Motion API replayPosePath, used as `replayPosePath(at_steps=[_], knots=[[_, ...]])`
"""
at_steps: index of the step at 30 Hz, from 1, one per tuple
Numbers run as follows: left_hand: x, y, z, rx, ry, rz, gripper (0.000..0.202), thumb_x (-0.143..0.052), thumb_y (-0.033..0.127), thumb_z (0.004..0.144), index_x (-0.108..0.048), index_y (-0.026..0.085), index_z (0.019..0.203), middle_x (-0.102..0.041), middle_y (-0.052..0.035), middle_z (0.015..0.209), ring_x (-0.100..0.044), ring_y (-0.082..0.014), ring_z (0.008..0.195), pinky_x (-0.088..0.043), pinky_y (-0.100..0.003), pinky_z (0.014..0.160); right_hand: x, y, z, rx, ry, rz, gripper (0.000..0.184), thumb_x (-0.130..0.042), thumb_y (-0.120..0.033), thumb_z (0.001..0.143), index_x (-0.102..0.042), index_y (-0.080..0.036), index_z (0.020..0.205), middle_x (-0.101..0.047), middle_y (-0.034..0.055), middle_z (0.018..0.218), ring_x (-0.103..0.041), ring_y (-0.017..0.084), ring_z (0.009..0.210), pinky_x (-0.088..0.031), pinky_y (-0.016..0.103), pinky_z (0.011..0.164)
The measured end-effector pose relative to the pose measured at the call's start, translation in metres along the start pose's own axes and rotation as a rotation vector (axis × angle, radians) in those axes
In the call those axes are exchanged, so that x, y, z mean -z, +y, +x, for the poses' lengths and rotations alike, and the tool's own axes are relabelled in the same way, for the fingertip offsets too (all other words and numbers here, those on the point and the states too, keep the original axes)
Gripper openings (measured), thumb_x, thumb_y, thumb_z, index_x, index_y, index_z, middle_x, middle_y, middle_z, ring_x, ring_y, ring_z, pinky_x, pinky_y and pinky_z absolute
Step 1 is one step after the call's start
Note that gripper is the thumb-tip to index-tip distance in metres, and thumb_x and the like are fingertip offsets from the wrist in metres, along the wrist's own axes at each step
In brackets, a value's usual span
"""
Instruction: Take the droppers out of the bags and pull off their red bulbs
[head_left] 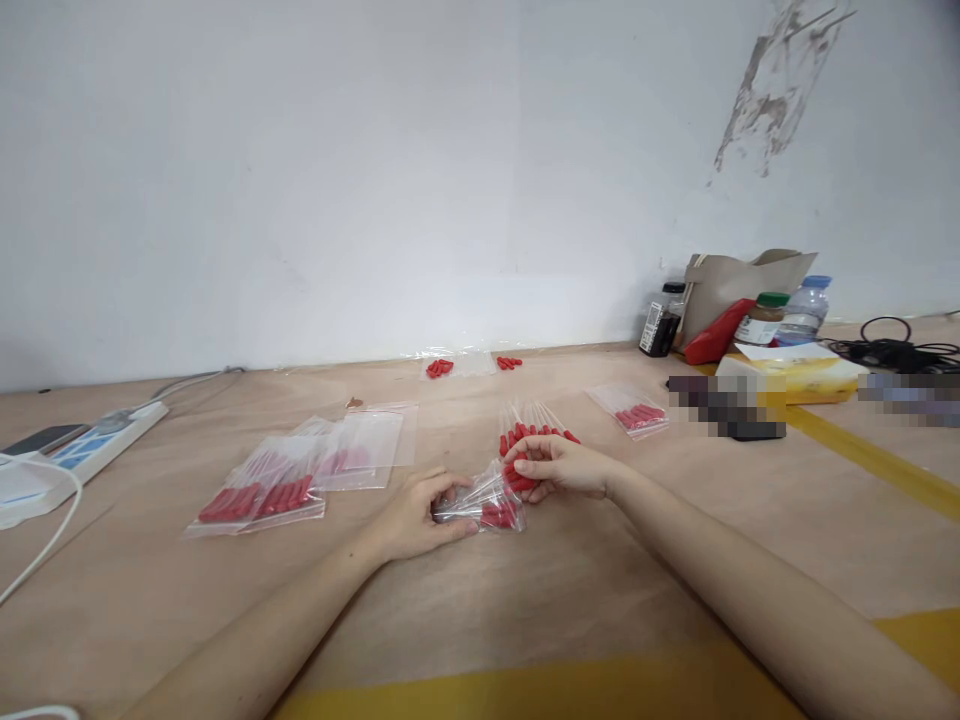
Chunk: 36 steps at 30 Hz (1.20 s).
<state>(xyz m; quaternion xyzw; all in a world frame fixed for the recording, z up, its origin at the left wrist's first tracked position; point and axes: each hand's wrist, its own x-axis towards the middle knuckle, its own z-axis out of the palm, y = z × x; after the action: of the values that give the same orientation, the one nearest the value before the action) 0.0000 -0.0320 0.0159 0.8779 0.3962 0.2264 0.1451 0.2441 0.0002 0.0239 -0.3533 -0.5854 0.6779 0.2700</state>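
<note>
no readable text, labels (652, 326) on dark bottle (663, 322) and green-lidded jar (762, 320) too small

L forearm (285, 620) & R forearm (735, 570) both bare, slim, widening twd the elbow, w/ 1 tiny spot (351, 554) nr L wrist (375, 540).

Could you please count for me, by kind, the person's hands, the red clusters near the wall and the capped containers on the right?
Hands: 2 (left hand, right hand)
Red clusters: 2 (left cluster, right cluster)
Capped containers: 3 (black-capped bottle, green-capped jar, blue-capped bottle)
Total: 7
</note>
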Motion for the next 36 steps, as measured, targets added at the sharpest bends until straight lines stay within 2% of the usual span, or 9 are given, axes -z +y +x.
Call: replayPosePath(at_steps=[7,10,13,18,21,23,27,31,36], knots=[[0.001,0.001,0.0,-0.008,0.004,0.011,0.039,-0.06,0.046,0.07,-0.058,0.02,0.099,-0.052,0.0005,0.073,-0.048,-0.0111,0.063,-0.035,-0.022,0.055,0.009,-0.002,0.004,0.056,0.166,0.088,0.022,-0.069,-0.027,0.067,-0.056,-0.014,0.081,-0.065,0.002,0.074,-0.062,0.011,0.064,-0.052,0.021,0.054],[0.001,0.001,0.0,-0.008,0.011,0.009,0.04,-0.06,0.046,0.07,-0.058,0.02,0.099,-0.053,0.0004,0.073,-0.048,-0.0113,0.064,-0.036,-0.022,0.056,0.031,-0.015,-0.005,0.109,0.221,0.068,0.02,-0.068,-0.023,0.067,-0.057,-0.014,0.081,-0.066,0.004,0.076,-0.064,0.013,0.07,-0.052,0.022,0.057],[0.0,0.0,0.0,-0.015,0.015,0.012,0.04,-0.06,0.047,0.07,-0.058,0.019,0.098,-0.053,0.0003,0.073,-0.048,-0.0113,0.064,-0.036,-0.022,0.056,0.061,-0.027,-0.015,0.169,0.355,0.004,0.02,-0.066,-0.023,0.069,-0.057,-0.015,0.084,-0.067,0.0056,0.075,-0.065,0.015,0.065,-0.054,0.026,0.056],[-0.001,-0.002,0.0,-0.021,0.019,0.008,0.039,-0.06,0.046,0.07,-0.058,0.019,0.099,-0.053,0.0004,0.073,-0.049,-0.0113,0.064,-0.036,-0.022,0.057,0.086,-0.022,-0.013,0.542,0.759,-0.178,0.027,-0.062,-0.037,0.073,-0.055,-0.017,0.091,-0.067,0.0068,0.086,-0.065,0.017,0.077,-0.054,0.033,0.07],[0.0,-0.002,0.0,-0.016,0.013,0.009,0.039,-0.06,0.046,0.07,-0.058,0.019,0.099,-0.054,0.0002,0.074,-0.049,-0.0115,0.064,-0.037,-0.022,0.058,0.081,-0.008,-0.005,0.711,0.907,-0.537,0.028,-0.053,-0.04,0.078,-0.055,-0.019,0.097,-0.065,0.0069,0.091,-0.063,0.019,0.084,-0.051,0.038,0.079],[0.001,-0.001,0.0,-0.016,0.01,0.014,0.04,-0.06,0.046,0.07,-0.059,0.02,0.099,-0.054,0.0,0.074,-0.05,-0.0118,0.065,-0.037,-0.023,0.058,0.075,0.002,-0.002,0.754,0.891,-0.89,0.024,-0.046,-0.034,0.083,-0.057,-0.02,0.1,-0.064,0.0083,0.097,-0.06,0.02,0.09,-0.047,0.039,0.085],[0.001,0.0,0.0,-0.014,0.012,0.007,0.04,-0.061,0.047,0.069,-0.059,0.019,0.099,-0.054,-0.0003,0.074,-0.05,-0.0121,0.065,-0.038,-0.023,0.058,0.068,0.013,0.0,0.76,0.679,-1.408,0.03,-0.033,-0.02,0.088,-0.055,-0.018,0.109,-0.059,0.012,0.11,-0.053,0.022,0.101,-0.042,0.041,0.091],[0.001,0.0,0.0,-0.009,0.01,-0.001,0.042,-0.061,0.048,0.068,-0.059,0.019,0.099,-0.054,-0.0005,0.074,-0.05,-0.0126,0.066,-0.037,-0.023,0.058,0.064,0.015,0.001,0.733,0.536,-1.616,0.034,-0.029,-0.015,0.088,-0.056,-0.017,0.109,-0.059,0.0123,0.109,-0.053,0.022,0.1,-0.042,0.041,0.089],[0.0,-0.001,0.0,-0.012,0.007,0.005,0.042,-0.06,0.049,0.069,-0.058,0.019,0.099,-0.053,-0.0004,0.074,-0.05,-0.012,0.065,-0.037,-0.023,0.058,0.062,0.015,0.001,0.736,0.429,-1.66,0.036,-0.028,-0.016,0.089,-0.055,-0.016,0.111,-0.057,0.0124,0.111,-0.053,0.021,0.1,-0.043,0.039,0.088]])
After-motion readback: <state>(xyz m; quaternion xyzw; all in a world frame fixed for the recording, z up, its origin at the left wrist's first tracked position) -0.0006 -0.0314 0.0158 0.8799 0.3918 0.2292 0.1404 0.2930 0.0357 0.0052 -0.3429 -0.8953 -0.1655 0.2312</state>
